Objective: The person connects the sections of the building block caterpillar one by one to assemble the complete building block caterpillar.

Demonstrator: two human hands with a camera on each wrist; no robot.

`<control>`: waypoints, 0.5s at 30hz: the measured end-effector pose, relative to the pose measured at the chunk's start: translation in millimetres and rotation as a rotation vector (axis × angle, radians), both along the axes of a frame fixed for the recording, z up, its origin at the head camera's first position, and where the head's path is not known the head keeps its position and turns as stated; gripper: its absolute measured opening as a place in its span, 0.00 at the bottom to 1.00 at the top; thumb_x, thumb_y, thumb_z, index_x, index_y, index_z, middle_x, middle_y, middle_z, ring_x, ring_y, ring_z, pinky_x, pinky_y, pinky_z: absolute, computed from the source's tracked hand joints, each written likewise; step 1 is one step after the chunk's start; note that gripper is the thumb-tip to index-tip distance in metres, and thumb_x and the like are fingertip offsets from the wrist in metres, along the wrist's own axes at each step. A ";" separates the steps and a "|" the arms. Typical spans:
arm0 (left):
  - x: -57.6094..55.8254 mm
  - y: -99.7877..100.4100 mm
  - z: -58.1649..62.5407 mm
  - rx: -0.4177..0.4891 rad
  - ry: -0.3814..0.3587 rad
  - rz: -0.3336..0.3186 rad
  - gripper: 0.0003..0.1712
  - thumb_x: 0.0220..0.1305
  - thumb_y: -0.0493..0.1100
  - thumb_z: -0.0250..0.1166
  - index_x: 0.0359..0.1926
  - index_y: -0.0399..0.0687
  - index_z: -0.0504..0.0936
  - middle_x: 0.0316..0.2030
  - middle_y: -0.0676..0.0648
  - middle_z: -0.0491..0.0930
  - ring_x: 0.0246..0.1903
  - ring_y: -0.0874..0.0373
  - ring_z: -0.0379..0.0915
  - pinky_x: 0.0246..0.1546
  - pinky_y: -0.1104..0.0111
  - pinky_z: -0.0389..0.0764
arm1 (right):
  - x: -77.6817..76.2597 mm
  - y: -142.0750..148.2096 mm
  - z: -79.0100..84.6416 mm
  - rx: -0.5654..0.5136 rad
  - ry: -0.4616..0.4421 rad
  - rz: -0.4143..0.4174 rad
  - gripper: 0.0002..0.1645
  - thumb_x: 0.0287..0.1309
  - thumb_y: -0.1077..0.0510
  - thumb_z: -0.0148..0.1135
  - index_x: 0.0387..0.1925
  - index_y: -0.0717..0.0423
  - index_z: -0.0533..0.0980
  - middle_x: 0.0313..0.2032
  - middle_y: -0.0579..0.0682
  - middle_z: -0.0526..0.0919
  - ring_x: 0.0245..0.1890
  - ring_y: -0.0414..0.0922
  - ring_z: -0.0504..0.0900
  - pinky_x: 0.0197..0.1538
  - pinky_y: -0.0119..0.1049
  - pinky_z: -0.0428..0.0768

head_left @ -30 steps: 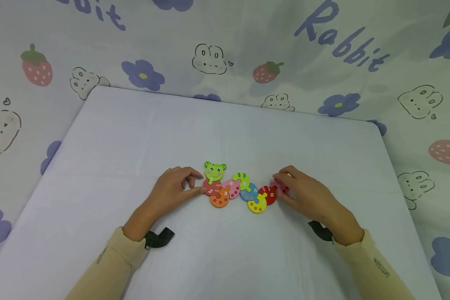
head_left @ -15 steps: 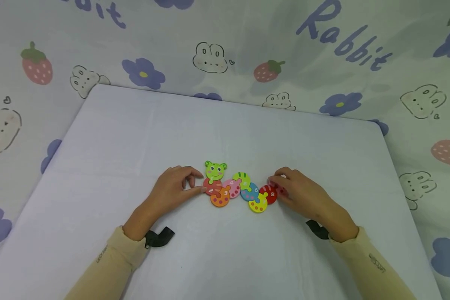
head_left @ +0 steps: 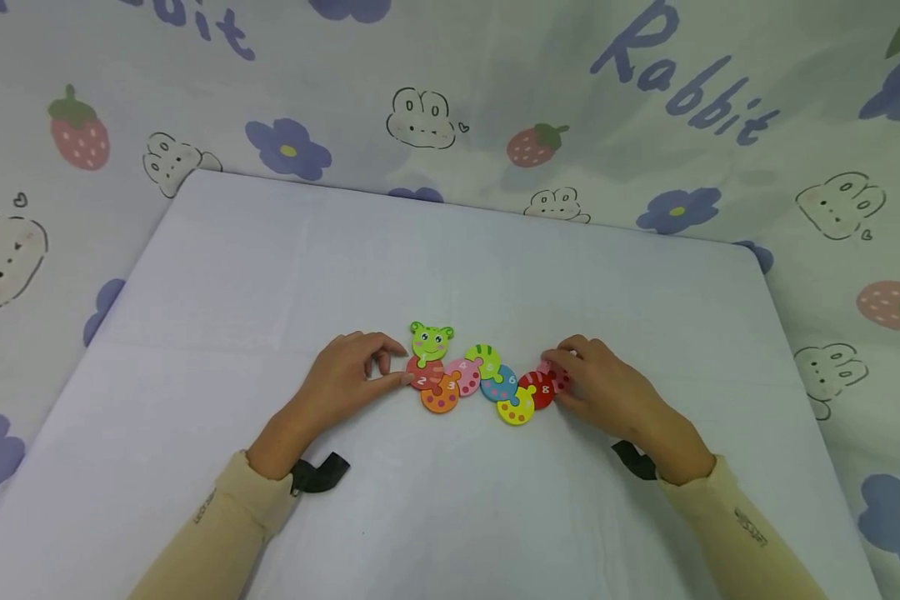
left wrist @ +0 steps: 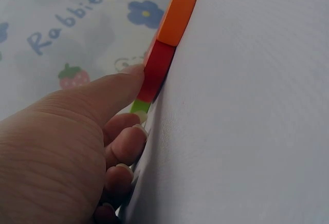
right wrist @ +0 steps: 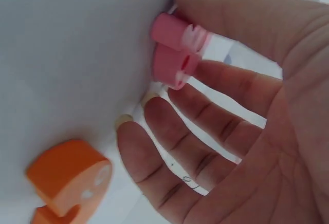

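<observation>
A jigsaw caterpillar of flat round pieces lies on the white table, its green head (head_left: 430, 341) at the left end. Beneath the head is a red piece numbered 2 (head_left: 423, 375), which my left hand (head_left: 345, 371) touches with the thumb tip at its left edge; the other fingers are loosely bent beside it. Orange, pink, green, blue and yellow pieces lead on to a dark red piece numbered 8 (head_left: 536, 390). My right hand (head_left: 607, 387) holds a pink piece (right wrist: 175, 54) between thumb and forefinger against the 8, partly covering it.
An orange piece (right wrist: 72, 172) lies apart near the right hand's fingers in the right wrist view; the hand hides it from the head view. The white table (head_left: 450, 517) stands before a cloth (head_left: 465, 50) printed with rabbits, strawberries and flowers.
My right hand has shifted slightly left, bringing the pink piece up to the 8. More of the pink piece shows now than half a second ago. The left hand stays in place.
</observation>
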State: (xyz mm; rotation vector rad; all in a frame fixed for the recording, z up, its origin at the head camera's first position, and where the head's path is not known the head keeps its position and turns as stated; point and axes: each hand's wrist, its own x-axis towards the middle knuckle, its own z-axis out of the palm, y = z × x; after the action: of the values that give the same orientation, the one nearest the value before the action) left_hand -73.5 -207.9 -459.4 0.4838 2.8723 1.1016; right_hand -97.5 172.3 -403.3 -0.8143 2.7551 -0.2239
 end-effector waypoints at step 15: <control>0.1 0.7 1.4 -0.001 -0.014 0.001 0.21 0.60 0.55 0.80 0.49 0.53 0.86 0.27 0.61 0.74 0.29 0.61 0.68 0.40 0.62 0.69 | 6.4 19.2 6.5 -0.105 0.026 -0.037 0.34 0.61 0.57 0.76 0.67 0.58 0.76 0.60 0.57 0.79 0.61 0.56 0.78 0.58 0.54 0.81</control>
State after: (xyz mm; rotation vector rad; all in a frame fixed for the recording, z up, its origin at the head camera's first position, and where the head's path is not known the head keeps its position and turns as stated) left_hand -73.4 -207.2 -458.0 0.4727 2.8616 1.0992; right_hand -91.1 191.4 -396.7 -0.7981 2.8044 -0.3698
